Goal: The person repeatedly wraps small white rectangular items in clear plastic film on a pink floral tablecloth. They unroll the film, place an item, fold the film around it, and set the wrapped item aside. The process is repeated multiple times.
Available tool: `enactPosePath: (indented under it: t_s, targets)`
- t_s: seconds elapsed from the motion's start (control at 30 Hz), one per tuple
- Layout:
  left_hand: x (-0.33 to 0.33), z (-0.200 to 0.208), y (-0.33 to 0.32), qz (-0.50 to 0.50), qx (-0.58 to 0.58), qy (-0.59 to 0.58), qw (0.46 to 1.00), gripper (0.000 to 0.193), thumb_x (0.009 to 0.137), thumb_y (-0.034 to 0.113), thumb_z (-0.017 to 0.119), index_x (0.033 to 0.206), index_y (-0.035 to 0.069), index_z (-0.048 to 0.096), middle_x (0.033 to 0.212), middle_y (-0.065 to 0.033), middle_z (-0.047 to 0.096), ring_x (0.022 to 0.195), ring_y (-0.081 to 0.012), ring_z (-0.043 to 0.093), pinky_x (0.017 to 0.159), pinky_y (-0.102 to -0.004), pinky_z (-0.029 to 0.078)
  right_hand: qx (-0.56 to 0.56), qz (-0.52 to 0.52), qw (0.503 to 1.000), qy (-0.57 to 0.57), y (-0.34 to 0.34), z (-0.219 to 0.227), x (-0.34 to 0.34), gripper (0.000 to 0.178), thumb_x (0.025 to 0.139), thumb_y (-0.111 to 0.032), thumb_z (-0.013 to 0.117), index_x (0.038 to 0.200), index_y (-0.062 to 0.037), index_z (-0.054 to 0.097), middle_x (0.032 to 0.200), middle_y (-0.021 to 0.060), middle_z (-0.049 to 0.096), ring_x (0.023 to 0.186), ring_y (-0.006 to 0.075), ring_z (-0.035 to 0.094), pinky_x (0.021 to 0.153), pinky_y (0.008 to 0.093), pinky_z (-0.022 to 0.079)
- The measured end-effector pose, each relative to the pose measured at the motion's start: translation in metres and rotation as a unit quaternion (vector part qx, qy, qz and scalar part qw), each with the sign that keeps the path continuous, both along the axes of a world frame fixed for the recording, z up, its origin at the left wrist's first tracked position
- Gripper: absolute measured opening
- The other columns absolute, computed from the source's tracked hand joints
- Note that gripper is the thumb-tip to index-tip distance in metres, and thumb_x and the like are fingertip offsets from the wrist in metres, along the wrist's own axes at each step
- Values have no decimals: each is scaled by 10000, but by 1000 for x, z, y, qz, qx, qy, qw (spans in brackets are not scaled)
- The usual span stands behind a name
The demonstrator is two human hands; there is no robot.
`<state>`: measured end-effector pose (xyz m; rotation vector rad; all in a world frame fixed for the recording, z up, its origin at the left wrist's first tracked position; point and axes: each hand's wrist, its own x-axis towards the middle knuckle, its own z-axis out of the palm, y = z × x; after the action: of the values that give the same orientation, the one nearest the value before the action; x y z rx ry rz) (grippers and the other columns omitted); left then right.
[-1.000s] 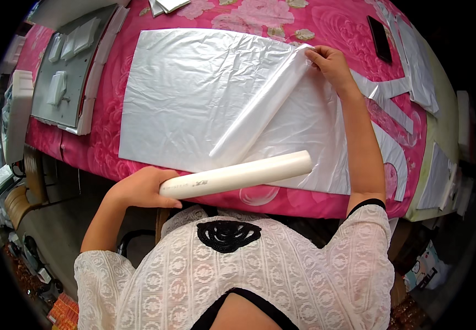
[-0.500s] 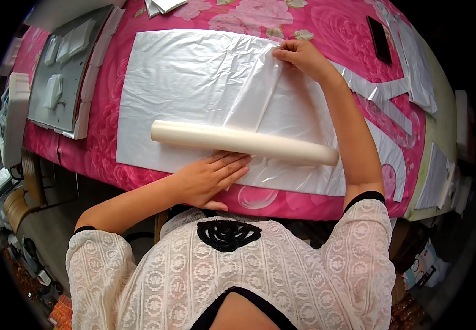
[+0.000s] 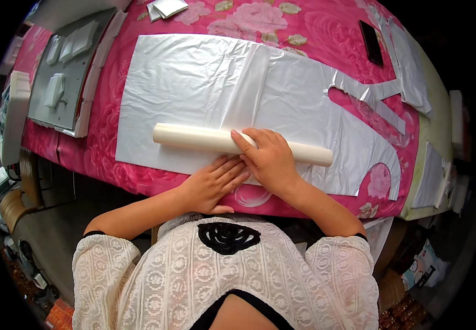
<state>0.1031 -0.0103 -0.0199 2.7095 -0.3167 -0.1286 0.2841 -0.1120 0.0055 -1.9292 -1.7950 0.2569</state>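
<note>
A silvery-white plastic bag lies flat on the table, its handle-shaped cut-outs toward the right. A lifted fold of thin film runs down its middle. Across the bag lies a smooth cream roller, a plain cylinder tilted slightly down to the right. My right hand is wrapped over the roller near its middle, thumb and fingers on top. Beside it, my left hand rests flat on the bag's near edge, fingers stretched out, just below the roller. The two hands' fingertips nearly meet.
A pink flowered cloth covers the table. At left stands a grey panel with small white packets on it. A black phone lies at the far right, near more white plastic bags. White folded packets sit at the back.
My right hand has let go of the bag's far fold and come down onto the roller. The bag's right part, with its cut-outs, now shows. My left hand has hardly moved.
</note>
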Motion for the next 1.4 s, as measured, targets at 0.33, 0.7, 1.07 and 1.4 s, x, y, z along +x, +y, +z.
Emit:
enactPosePath:
  t_s: [0.33, 0.7, 1.07, 1.4]
  targets:
    - [2, 7, 10, 40, -83, -32, 995, 854, 834, 570, 453, 1391, -47, 262, 1477, -198, 228, 1384, -316, 196, 1121, -430, 158, 54, -285, 950, -111, -28, -7, 135, 449, 801, -92, 621, 1244, -95, 551, 1088, 108, 587, 952, 309, 529, 841, 399, 432]
    - [-11, -3, -41, 112, 16, 2, 994, 818, 823, 536, 464, 1385, -34, 295, 1480, -181, 235, 1387, -301, 188, 1127, -451, 103, 51, 41, 998, -13, 12, 5, 18, 459, 685, -60, 680, 1136, -89, 601, 1092, 65, 608, 982, 252, 562, 890, 394, 419]
    - [-14, -6, -36, 98, -43, -39, 994, 680, 815, 349, 583, 1359, 7, 361, 1458, -151, 296, 1369, -295, 246, 1106, -453, 190, 134, -55, 984, -101, 134, -15, 112, 404, 776, -93, 652, 1175, -101, 591, 1181, 73, 588, 1109, 288, 505, 943, 385, 410]
    - [-15, 3, -13, 90, -111, -192, 971, 159, 748, 128, 664, 846, 43, 573, 970, -56, 604, 912, -225, 590, 878, -391, 468, -4, 165, 985, 60, 2, 2, 13, 459, 624, 48, 592, 1077, -25, 598, 1135, 110, 581, 1068, 287, 530, 895, 386, 458]
